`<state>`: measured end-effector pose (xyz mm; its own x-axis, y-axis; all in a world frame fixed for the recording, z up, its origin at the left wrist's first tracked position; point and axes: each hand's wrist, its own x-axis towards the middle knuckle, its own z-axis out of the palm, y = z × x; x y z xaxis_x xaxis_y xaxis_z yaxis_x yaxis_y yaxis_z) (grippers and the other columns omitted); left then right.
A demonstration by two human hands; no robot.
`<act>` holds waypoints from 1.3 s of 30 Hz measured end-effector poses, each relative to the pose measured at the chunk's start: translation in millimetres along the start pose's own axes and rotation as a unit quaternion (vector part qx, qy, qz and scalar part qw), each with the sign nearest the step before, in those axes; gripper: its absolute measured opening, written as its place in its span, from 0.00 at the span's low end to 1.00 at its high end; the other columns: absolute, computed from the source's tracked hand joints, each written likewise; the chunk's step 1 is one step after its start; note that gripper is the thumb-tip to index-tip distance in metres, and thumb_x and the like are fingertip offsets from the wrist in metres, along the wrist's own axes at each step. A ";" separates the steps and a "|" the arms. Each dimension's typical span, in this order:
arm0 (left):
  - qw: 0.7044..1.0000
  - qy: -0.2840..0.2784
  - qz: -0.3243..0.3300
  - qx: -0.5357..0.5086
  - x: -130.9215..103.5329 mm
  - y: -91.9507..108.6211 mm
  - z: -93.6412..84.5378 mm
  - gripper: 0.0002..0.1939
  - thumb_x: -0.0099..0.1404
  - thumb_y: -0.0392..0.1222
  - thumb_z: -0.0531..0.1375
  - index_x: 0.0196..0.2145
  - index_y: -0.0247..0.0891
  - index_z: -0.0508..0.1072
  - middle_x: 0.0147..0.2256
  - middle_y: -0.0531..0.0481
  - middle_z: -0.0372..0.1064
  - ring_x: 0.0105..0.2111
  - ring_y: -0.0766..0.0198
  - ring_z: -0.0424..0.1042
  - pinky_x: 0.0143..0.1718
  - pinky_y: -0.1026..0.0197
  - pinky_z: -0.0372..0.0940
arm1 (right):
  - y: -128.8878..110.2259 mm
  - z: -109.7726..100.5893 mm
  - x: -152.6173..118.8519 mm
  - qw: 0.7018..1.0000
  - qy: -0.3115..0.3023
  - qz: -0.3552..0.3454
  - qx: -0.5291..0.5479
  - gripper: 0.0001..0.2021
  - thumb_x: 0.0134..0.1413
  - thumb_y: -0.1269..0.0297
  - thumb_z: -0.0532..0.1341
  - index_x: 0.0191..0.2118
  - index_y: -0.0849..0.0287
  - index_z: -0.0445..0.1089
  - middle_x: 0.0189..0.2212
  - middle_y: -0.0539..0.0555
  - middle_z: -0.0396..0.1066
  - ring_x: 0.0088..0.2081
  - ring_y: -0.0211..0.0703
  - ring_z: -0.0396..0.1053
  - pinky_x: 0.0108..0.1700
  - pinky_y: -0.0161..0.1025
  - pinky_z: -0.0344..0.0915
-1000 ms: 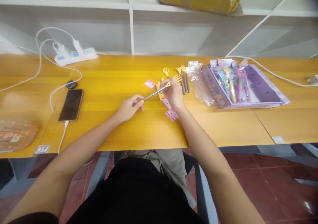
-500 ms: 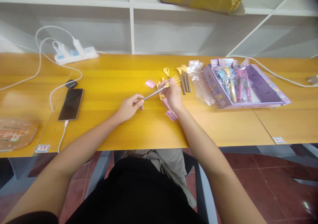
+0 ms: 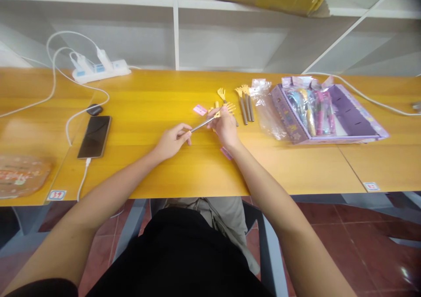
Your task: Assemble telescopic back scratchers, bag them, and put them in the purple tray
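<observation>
My left hand pinches the grey handle end of a small back scratcher with a thin metal rod and a yellow claw head. My right hand grips the same scratcher near its yellow head, just above the yellow table. Right behind my right hand lie three more yellow-headed scratchers side by side. A pink tag lies beyond the rod, and another pink tag peeks out under my right wrist.
A purple box with several packaged items stands at the right, with a clear plastic bag beside it. A phone on a cable lies at the left, a white power strip behind it. White shelves run along the back.
Both hands keep hold of the scratcher; its visible rod between them looks slightly shorter now. The view has shifted a little, nothing else has moved.
</observation>
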<state>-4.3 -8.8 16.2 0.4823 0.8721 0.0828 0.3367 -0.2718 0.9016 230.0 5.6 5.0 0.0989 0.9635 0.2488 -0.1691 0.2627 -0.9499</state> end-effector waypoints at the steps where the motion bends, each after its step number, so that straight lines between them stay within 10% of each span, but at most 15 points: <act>1: 1.000 0.000 0.000 0.001 0.0 0.2 0.1 0.15 0.77 0.54 0.58 0.52 0.42 0.73 0.32 0.51 0.82 0.30 0.61 0.73 0.37 0.58 0.62 | -0.2 0.9 -0.7 1.000 -0.001 0.001 0.000 0.34 0.64 0.23 0.57 0.36 0.54 0.72 0.29 0.51 0.69 0.29 0.40 0.73 0.27 0.36 0.66; 39: 1.000 0.017 0.014 -0.013 -0.3 1.1 2.2 0.14 0.76 0.52 0.59 0.51 0.42 0.72 0.32 0.52 0.80 0.30 0.62 0.72 0.38 0.59 0.63 | 4.8 14.0 -8.8 0.998 -0.047 0.030 0.009 0.36 0.62 0.20 0.54 0.35 0.52 0.73 0.30 0.52 0.71 0.27 0.42 0.73 0.33 0.43 0.72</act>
<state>-2.3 -10.3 16.2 0.4632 0.8779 0.1215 0.3018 -0.2852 0.9097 214.6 -0.9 1.0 -0.0048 0.9780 0.2085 -0.1895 0.2038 -0.9605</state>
